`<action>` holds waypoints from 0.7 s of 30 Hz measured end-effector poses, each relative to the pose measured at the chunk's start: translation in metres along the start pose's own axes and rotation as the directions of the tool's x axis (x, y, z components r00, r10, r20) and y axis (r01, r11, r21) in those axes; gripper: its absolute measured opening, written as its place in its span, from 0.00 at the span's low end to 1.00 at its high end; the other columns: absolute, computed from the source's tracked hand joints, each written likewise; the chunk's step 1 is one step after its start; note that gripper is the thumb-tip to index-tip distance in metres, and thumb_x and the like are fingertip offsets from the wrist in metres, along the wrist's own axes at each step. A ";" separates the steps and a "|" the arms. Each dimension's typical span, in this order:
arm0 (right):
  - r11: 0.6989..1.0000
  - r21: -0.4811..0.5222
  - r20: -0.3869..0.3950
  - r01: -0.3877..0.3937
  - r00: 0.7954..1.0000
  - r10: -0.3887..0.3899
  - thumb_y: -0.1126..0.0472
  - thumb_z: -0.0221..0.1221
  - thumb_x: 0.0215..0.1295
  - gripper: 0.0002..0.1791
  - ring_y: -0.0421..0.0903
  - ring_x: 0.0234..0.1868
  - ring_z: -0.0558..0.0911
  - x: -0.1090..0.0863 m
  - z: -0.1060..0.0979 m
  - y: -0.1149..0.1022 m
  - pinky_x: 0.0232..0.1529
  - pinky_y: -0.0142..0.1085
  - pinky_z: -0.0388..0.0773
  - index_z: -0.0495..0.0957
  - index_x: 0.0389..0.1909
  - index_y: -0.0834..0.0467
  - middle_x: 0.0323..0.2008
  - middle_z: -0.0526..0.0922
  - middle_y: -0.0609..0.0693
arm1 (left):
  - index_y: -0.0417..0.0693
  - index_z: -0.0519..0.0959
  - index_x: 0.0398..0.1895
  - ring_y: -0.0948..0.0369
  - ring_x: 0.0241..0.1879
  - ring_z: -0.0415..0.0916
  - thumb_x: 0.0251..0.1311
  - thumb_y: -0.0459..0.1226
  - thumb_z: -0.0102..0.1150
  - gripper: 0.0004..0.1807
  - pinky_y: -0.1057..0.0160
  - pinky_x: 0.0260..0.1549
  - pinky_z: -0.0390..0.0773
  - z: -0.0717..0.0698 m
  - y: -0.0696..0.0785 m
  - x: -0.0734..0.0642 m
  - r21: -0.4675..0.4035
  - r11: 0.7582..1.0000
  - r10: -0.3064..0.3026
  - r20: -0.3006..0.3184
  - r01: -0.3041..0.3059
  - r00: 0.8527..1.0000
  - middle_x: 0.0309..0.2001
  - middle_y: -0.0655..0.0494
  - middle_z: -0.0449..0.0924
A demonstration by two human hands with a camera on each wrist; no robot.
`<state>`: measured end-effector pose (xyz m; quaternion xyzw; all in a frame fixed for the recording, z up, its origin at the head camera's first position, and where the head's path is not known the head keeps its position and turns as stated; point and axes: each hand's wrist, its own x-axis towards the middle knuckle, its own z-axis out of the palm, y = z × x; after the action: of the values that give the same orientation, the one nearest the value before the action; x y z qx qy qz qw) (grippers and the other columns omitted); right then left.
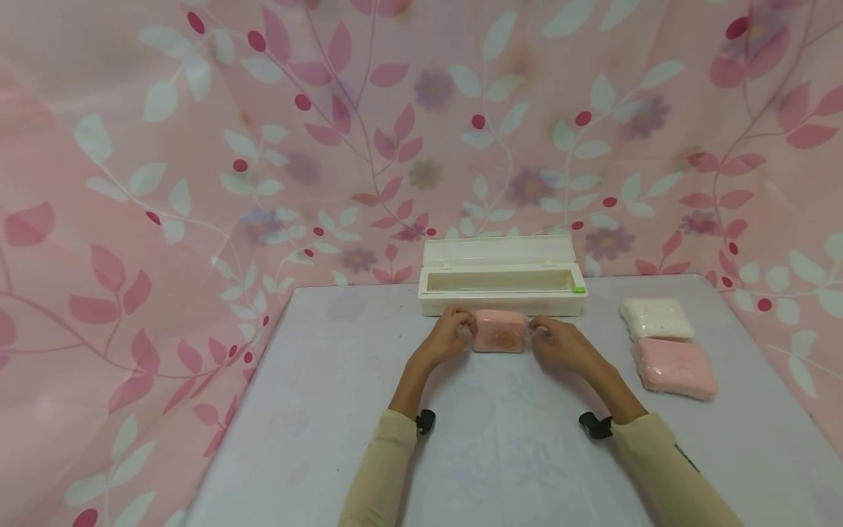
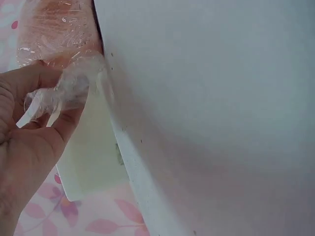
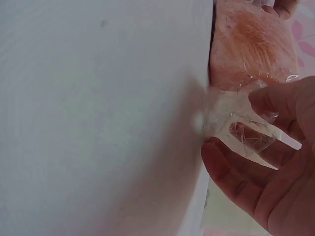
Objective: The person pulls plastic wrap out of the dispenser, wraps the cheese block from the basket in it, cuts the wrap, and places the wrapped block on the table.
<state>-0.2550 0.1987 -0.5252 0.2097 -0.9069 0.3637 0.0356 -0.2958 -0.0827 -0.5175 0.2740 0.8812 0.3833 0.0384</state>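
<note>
A pink rounded block with a brownish patch lies at the table's middle, wrapped in clear plastic film that shines in both wrist views. My left hand is at its left end and pinches a gathered tail of the film between thumb and fingers. At the opposite end, my right hand has thumb and fingers around the other loose tail of film. Just behind the block stands a long white film dispenser box, its lid raised and a green slider at its right end.
Toward the right edge of the table lie a white wrapped block and a second pink wrapped block, one right in front of the other. A floral pink curtain hangs behind and at both sides.
</note>
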 end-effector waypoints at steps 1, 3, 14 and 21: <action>1.000 0.007 0.008 0.014 1.000 -0.014 0.70 0.60 0.63 0.14 0.63 0.49 0.81 0.000 0.001 0.000 0.46 0.58 0.77 0.76 0.50 0.63 0.47 0.82 0.62 | 0.44 0.77 0.34 0.57 0.53 0.67 0.55 0.20 0.60 0.12 0.62 0.52 0.72 0.000 0.000 0.000 -0.015 1.000 -0.012 0.010 0.012 1.000 0.49 0.51 0.68; 0.999 0.016 0.012 0.034 0.999 -0.034 0.70 0.62 0.62 0.15 0.63 0.48 0.81 0.001 0.002 0.000 0.46 0.57 0.77 0.76 0.50 0.62 0.48 0.82 0.62 | 0.44 0.76 0.35 0.57 0.54 0.66 0.53 0.19 0.61 0.13 0.61 0.53 0.71 -0.001 0.001 -0.001 -0.022 0.999 -0.027 0.029 0.028 0.999 0.50 0.51 0.67; 0.996 0.083 0.011 -0.026 1.000 0.025 0.71 0.63 0.59 0.10 0.53 0.40 0.82 0.001 0.009 -0.008 0.39 0.49 0.79 0.77 0.40 0.59 0.37 0.83 0.53 | 0.41 0.76 0.42 0.60 0.45 0.79 0.63 0.20 0.48 0.12 0.63 0.46 0.77 -0.001 0.006 -0.003 -0.037 0.999 -0.004 -0.096 0.000 0.995 0.42 0.51 0.80; 0.976 0.156 0.080 -0.154 0.987 0.143 0.65 0.65 0.58 0.10 0.45 0.31 0.75 -0.018 0.012 -0.021 0.29 0.39 0.75 0.79 0.40 0.59 0.32 0.79 0.48 | 0.40 0.79 0.40 0.61 0.40 0.79 0.62 0.22 0.50 0.10 0.66 0.38 0.78 -0.006 0.017 -0.006 -0.120 0.992 -0.047 -0.144 0.029 0.988 0.40 0.51 0.82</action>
<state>-0.2292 0.1829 -0.5240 0.1558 -0.8883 0.4303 -0.0398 -0.2846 -0.0803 -0.5025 0.2253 0.8626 0.4530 -0.0032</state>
